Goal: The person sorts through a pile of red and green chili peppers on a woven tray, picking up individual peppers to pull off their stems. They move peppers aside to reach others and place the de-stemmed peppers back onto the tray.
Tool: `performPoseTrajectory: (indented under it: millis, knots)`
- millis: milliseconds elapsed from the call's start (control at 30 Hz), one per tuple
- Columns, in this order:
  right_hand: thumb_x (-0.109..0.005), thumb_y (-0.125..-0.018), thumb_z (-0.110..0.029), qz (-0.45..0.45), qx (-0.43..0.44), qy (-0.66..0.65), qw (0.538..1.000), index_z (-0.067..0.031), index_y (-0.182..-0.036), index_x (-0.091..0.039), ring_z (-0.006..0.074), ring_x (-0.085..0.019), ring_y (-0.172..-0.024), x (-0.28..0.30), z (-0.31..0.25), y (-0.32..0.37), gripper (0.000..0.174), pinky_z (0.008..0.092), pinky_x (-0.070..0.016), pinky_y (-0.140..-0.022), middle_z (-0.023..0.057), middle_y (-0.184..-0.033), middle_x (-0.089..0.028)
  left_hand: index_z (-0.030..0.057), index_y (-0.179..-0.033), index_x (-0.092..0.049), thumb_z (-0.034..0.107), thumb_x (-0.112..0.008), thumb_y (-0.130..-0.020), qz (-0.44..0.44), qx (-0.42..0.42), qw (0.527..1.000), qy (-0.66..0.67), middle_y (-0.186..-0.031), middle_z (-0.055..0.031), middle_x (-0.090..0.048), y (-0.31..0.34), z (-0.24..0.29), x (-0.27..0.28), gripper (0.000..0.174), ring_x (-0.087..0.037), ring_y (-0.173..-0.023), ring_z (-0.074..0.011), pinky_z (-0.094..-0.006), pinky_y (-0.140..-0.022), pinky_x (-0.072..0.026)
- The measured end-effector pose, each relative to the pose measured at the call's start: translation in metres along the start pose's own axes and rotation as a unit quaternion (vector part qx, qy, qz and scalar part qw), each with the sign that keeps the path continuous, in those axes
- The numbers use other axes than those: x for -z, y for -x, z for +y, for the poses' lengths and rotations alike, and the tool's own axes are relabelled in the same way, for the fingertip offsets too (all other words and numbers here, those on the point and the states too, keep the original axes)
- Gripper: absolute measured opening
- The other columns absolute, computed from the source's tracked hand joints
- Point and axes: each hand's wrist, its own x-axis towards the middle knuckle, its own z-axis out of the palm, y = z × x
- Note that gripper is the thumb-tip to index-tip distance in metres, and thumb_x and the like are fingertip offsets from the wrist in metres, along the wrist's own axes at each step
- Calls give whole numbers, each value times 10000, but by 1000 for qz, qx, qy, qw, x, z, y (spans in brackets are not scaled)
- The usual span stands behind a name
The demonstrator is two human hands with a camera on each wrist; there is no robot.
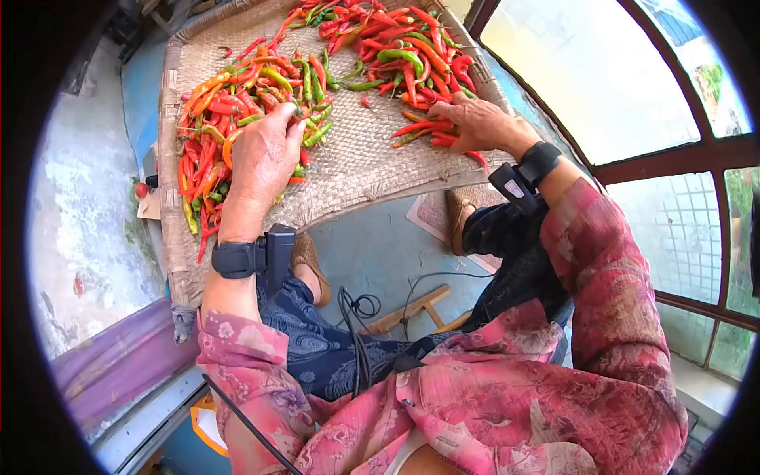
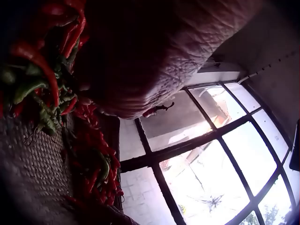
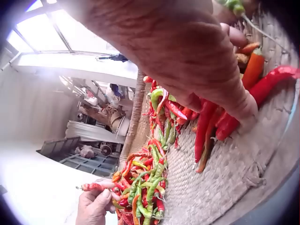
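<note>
A woven mat (image 1: 364, 162) carries a mixed chilli heap (image 1: 226, 111) at ten o'clock and a second heap (image 1: 396, 47) at one o'clock. The left hand (image 1: 265, 162) has its fingers closed on one red chilli (image 3: 93, 187). The right hand (image 1: 475, 123) curls over loose red chillies (image 1: 423, 127); I cannot tell if it grips them. Lifting one pod at a time looks tidiest.

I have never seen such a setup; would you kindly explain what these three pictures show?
No machine here: a seated person works with bare hands. The wide picture comes from a camera on the head, looking down; the other two come from cameras strapped to the wrists, each close to its own hand. On the woven tray lie red, green and orange chilies. The left hand pinches one red chili. The right hand rests on a few red chilies; its grip is hidden.
</note>
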Motion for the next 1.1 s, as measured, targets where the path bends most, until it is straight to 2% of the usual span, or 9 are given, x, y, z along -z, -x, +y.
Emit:
performPoseTrajectory:
  millis: [367, 433, 500, 567, 633, 667, 800, 900, 1100]
  knots:
    - [-613, -699, -109, 99, -102, -15, 990, -63, -1036, -464, 333, -604, -820, 5, -18, -20, 372, 454, -477, -663, 207, -827, -578, 38, -921, -539, 235, -587, -789, -76, 38, 980, -180, -933, -164, -591, 4, -10, 39, 242, -579, -845, -341, -432, -699, -456]
    - [-619, -693, -119, 127, -101, -61, 985, -61, -1015, -479, 318, -612, -787, 8, -10, -29, 356, 443, -477, -652, 202, -773, -590, 40, -949, -546, 216, -585, -795, 7, 9, 992, -129, -923, -165, -586, 2, -9, 38, 237, -578, -844, -345, -425, -704, -459]
    - [-623, -670, -106, 277, -24, -173, 945, -42, -974, -496, 257, -620, -657, 4, 1, -44, 336, 385, -483, -583, 155, -676, -588, 37, -969, -562, 176, -578, -802, 33, 3, 999, -16, -890, -159, -601, -5, -5, 22, 218, -591, -834, -331, -406, -692, -467]
    - [-617, -661, -78, 230, -56, -321, 917, -35, -944, -508, 184, -584, -533, 29, -12, -37, 307, 314, -471, -475, 77, -628, -568, 35, -959, -579, 194, -575, -819, -1, -3, 994, 110, -822, -140, -612, -8, 3, -2, 211, -610, -751, -266, -366, -671, -474]
    - [-617, -693, -105, 155, -73, -598, 783, -61, -873, -495, 174, -582, -543, 37, -21, -34, 222, 329, -470, -438, 77, -661, -553, 49, -1007, -578, 246, -550, -861, -114, 44, 955, 269, -848, -47, -615, -10, 12, -30, 247, -556, -654, -104, -235, -591, -454]
    - [-634, -682, -45, 173, -56, -663, 726, -69, -853, -483, 119, -536, -482, 36, -26, -37, 230, 269, -438, -366, 24, -646, -510, 27, -998, -580, 249, -563, -857, -133, 71, 932, 330, -809, -53, -614, -12, 23, -39, 263, -561, -668, -101, -242, -610, -457]
    - [-653, -666, -4, 213, -34, -722, 658, -56, -870, -470, 133, -529, -469, 30, -48, -47, 279, 273, -440, -366, 32, -645, -515, -45, -1003, -552, 280, -581, -855, -154, 95, 875, 450, -774, -44, -613, -22, 57, -64, 358, -562, -676, -102, -236, -613, -460]
    - [-667, -674, 7, 255, -17, -706, 660, -25, -920, -481, 137, -543, -487, 17, -54, -57, 310, 262, -451, -372, 52, -675, -538, 19, -1062, -540, 305, -584, -851, -232, 135, 849, 454, -855, -13, -599, -30, 65, -67, 358, -514, -662, -67, -207, -560, -419]
    - [-665, -738, 11, 180, 19, -777, 603, -12, -1009, -452, 144, -574, -505, 15, -47, -51, 346, 240, -465, -379, 73, -690, -560, 77, -984, -569, 276, -622, -827, -201, 170, 781, 566, -789, 28, -576, -31, 60, -75, 259, -491, -632, -55, -187, -530, -382]
